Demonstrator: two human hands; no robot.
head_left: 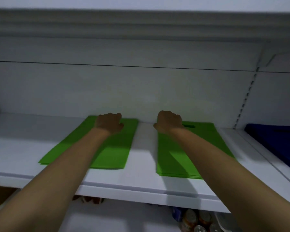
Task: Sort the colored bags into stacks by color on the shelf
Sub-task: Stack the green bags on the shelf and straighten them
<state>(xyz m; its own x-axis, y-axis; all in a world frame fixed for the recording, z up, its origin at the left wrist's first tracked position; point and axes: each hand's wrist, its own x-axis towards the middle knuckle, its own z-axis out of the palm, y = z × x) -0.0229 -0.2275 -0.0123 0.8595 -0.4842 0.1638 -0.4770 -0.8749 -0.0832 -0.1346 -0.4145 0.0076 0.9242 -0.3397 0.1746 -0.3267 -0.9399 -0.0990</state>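
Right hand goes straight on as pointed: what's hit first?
Probably the white back panel, just beyond the right hand at the far end of the right green bag stack; gap unclear.

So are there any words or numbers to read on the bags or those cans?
No text here can be read.
On the left green bag stack, the right green bag stack and the blue bags: no print shows.
On the cans under the shelf: labels too blurred to read.
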